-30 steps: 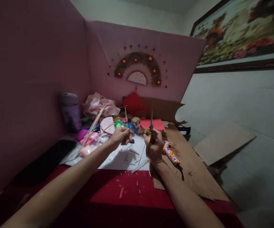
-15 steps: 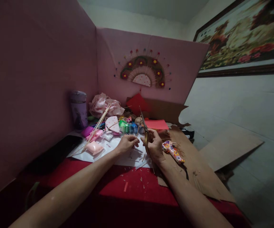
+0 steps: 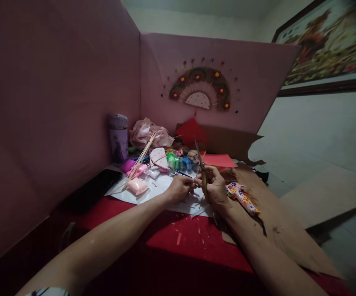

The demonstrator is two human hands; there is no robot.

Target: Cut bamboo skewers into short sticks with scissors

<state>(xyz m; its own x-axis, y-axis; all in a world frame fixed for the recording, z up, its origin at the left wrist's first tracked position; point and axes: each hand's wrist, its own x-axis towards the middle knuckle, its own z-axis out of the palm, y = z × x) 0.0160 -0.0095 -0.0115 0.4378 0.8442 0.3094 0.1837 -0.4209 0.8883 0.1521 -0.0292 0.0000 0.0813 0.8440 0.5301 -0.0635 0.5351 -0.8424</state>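
My right hand (image 3: pixel 216 187) is wrapped round a pair of scissors (image 3: pixel 204 174), whose blades point up and away from me and look closed. Pinched and close beside it, my left hand (image 3: pixel 179 189) has its fingertips almost touching the right fingers. A thin wooden stick seems to be between the fingertips, mostly hidden. Beneath both hands lies a white sheet (image 3: pixel 161 185) with cut stick pieces on it. A dark pen-like thing (image 3: pixel 182 174) is just beyond the left hand. Right of the hands rests a flower-patterned glue gun (image 3: pixel 242 198).
Left on the red cloth (image 3: pixel 165 230) are a black flat object (image 3: pixel 91 191), a purple tumbler (image 3: pixel 118 137), clay packets (image 3: pixel 137 186) and long sticks (image 3: pixel 142 156). Cardboard (image 3: pixel 276 213) covers the right side. A decorated half-ring (image 3: pixel 209 76) hangs on the pink panel behind.
The view has swung left, so everything sits further right. My hands have come closer together. The stick that stood up from my left fingers is now less visible; the scissors stay in my right hand.
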